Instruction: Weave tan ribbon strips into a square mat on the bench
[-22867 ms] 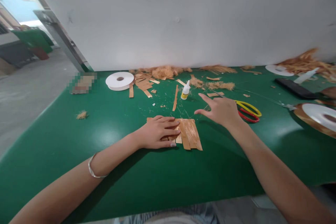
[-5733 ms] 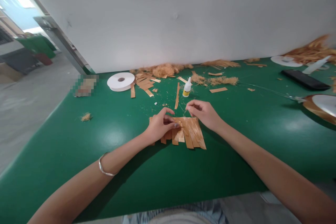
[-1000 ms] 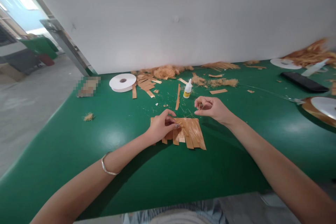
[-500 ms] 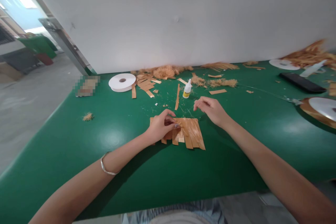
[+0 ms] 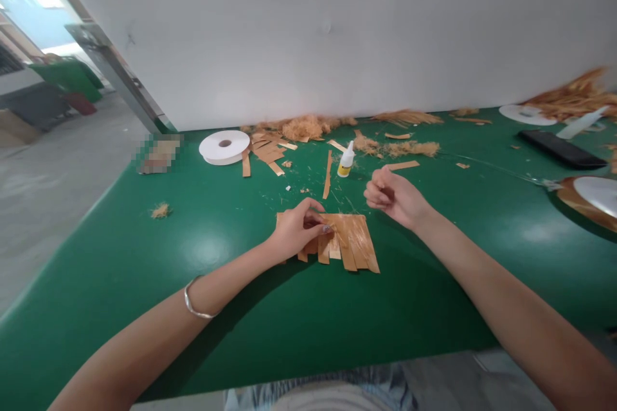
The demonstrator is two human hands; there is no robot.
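From where I stand, the panel of tan strips [image 5: 357,244] lies flat on the green tabletop [image 5: 299,327], straight in front of the seated person, its lower edge ragged where the strips end unevenly. The left hand [image 5: 296,231] rests over the panel's left part, thumb down on the strips and index finger arched; I can't tell whether it pinches anything. A silvery bangle [image 5: 195,305] circles that wrist. The right hand [image 5: 393,198] hangs beyond the panel's upper right corner, apart from it, fingers curled loosely inward; whether something thin sits inside them, I can't make out.

Past the hands, a small white bottle [image 5: 346,164] with a yellow label stands upright, a lone strip [image 5: 328,174] just beside it. Farther left, a white spool [image 5: 224,154] lies flat next to scattered cut pieces [image 5: 263,149], with a heap of fibre [image 5: 303,126] against the wall.
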